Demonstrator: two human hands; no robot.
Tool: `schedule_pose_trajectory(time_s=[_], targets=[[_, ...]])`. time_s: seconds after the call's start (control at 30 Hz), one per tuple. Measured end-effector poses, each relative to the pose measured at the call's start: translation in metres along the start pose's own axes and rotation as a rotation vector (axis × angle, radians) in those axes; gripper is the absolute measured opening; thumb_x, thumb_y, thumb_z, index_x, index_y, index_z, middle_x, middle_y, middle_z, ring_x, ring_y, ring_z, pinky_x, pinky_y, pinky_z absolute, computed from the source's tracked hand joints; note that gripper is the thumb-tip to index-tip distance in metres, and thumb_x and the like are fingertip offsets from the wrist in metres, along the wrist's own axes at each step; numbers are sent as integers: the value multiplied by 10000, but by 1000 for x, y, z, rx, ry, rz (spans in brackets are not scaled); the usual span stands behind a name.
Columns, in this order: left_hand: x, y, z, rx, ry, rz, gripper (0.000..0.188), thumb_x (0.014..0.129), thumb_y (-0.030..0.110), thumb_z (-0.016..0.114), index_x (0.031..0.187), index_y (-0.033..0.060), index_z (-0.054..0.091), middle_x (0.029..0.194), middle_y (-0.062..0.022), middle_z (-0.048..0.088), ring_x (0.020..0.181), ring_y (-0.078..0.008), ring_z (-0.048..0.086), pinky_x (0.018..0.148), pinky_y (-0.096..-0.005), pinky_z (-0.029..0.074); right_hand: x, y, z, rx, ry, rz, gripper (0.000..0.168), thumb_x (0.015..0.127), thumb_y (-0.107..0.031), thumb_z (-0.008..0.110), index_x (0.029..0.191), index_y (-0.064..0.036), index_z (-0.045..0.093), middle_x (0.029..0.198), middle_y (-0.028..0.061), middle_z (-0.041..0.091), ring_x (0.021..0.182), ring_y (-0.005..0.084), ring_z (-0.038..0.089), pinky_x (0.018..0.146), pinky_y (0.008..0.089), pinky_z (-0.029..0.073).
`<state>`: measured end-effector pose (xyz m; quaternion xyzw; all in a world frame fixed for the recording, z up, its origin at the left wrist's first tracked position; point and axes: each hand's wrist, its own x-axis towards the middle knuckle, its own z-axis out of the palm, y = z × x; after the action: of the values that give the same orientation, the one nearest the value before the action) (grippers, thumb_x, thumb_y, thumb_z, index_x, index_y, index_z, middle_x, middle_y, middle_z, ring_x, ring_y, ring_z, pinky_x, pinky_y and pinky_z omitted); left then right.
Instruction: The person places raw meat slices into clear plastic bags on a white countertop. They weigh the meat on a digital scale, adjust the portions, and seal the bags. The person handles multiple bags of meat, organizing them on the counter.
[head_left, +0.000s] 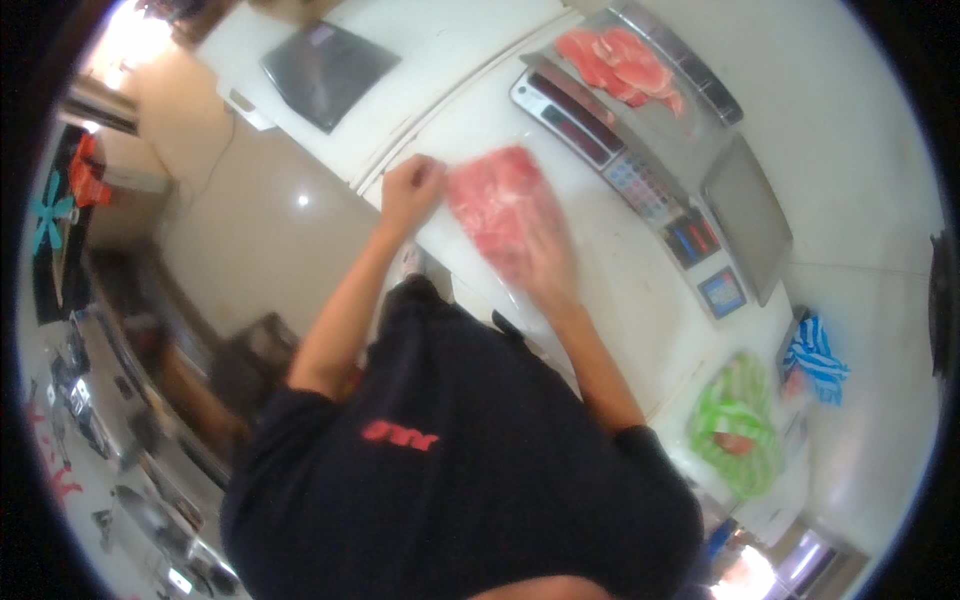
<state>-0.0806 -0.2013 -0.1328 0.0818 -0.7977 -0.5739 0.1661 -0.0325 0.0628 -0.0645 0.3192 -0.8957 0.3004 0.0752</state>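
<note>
A clear plastic bag of raw red meat (495, 195) lies flat on the white worktop (622, 277) in front of me. At the bag's left end, my left hand (411, 193) has its fingers curled closed on the plastic edge. My right hand (551, 259) lies flat over the right side of the bag, blurred by motion, with its palm against the plastic. Beyond the bag stands a digital scale with a keypad (637, 180). Several slices of raw meat (619, 67) rest on its metal pan.
A dark flat bag (326, 71) lies on the adjoining white surface at upper left. Right of the scale is a grey metal tray (746, 217). A green striped plastic bag (739, 427) and a blue striped one (816, 360) sit at the right. Metal pans (154, 517) line the lower left.
</note>
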Motion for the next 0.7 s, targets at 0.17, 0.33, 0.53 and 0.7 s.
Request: schedule_pose_trajectory(time_s=[0.17, 0.33, 0.53, 0.7], targets=[[2, -13, -2, 65, -19, 29, 157, 893, 192, 726, 879, 36, 736, 670, -85, 638, 606, -161, 579, 594, -326, 476, 12, -21, -19, 265, 35, 22, 552, 1073, -290, 500, 1527, 23, 465, 1587, 230, 447, 1504, 411, 369, 1244, 478, 275], [0, -3, -3, 29, -13, 71, 155, 900, 202, 726, 867, 51, 730, 689, -89, 634, 621, -182, 579, 610, -342, 475, 18, -9, -10, 323, -25, 38, 528, 1086, -233, 460, 1547, 22, 434, 1585, 247, 441, 1494, 408, 382, 1247, 467, 267], [1, -8, -3, 74, 24, 111, 163, 899, 205, 726, 879, 43, 729, 712, -95, 641, 636, -194, 582, 619, -342, 474, 52, -37, -11, -94, -187, 158, 548, 1049, -216, 496, 1532, 35, 438, 1570, 247, 460, 1466, 396, 421, 1257, 471, 262], [0, 0, -6, 82, -23, 43, 148, 894, 186, 727, 885, 39, 730, 715, -96, 630, 640, -192, 577, 618, -338, 470, 54, -15, 7, -263, 49, -108, 555, 970, -283, 598, 1406, 48, 508, 1333, 232, 584, 1206, 412, 564, 1092, 500, 420]])
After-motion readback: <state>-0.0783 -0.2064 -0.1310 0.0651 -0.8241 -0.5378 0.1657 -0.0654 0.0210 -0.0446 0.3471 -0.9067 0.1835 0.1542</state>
